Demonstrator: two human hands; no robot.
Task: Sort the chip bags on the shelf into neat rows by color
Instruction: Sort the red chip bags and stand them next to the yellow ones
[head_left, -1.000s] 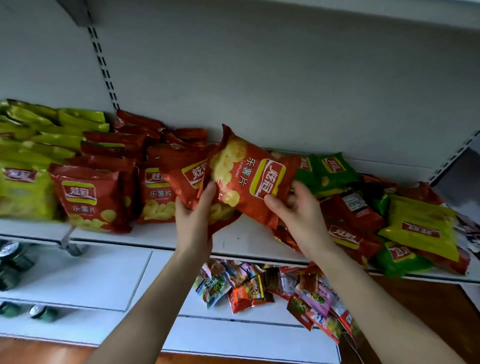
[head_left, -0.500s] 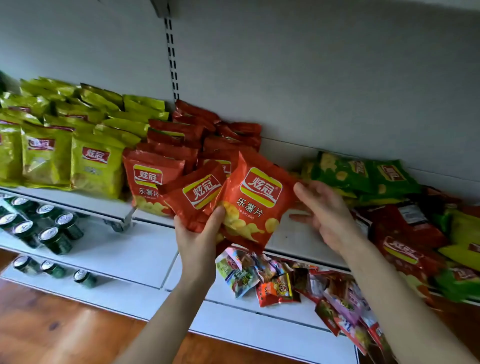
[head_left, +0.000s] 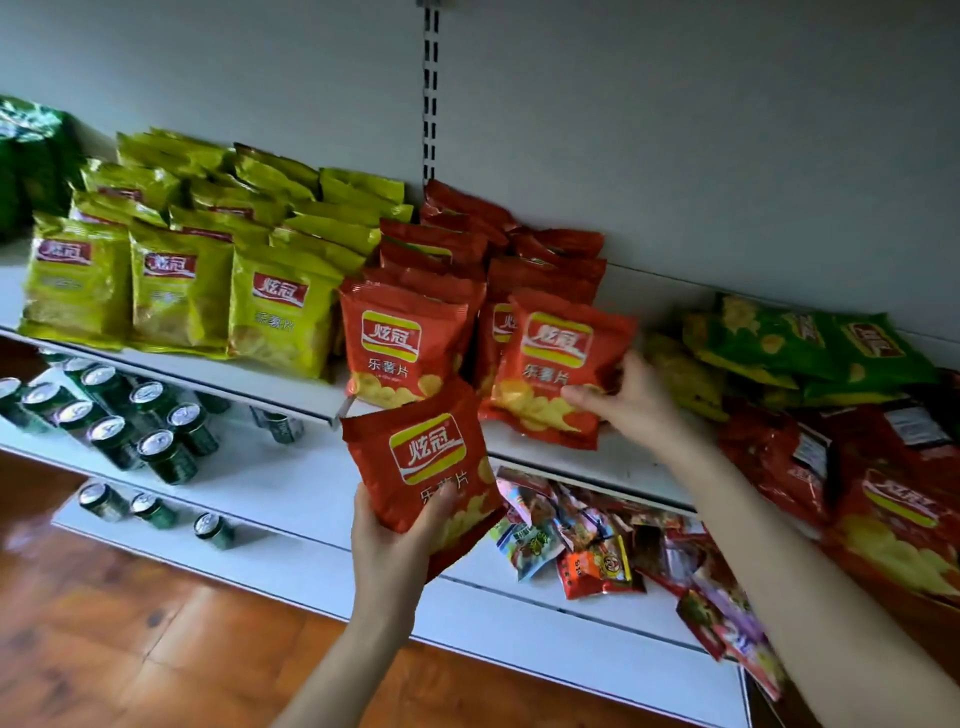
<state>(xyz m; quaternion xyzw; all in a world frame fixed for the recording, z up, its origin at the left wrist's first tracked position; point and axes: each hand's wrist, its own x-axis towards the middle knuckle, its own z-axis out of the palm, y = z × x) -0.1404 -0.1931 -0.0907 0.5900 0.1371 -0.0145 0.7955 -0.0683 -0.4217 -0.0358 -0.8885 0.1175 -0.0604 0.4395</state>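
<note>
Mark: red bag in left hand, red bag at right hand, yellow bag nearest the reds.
Left-hand red bag (head_left: 427, 449): head view, logo.
Right-hand red bag (head_left: 558, 338): head view, logo.
Nearest yellow bag (head_left: 278, 322): head view, front panel.

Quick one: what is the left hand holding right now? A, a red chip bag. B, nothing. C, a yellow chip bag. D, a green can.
A: the left hand grips a red chip bag in front of the shelf; the right hand holds a second red bag.
</note>
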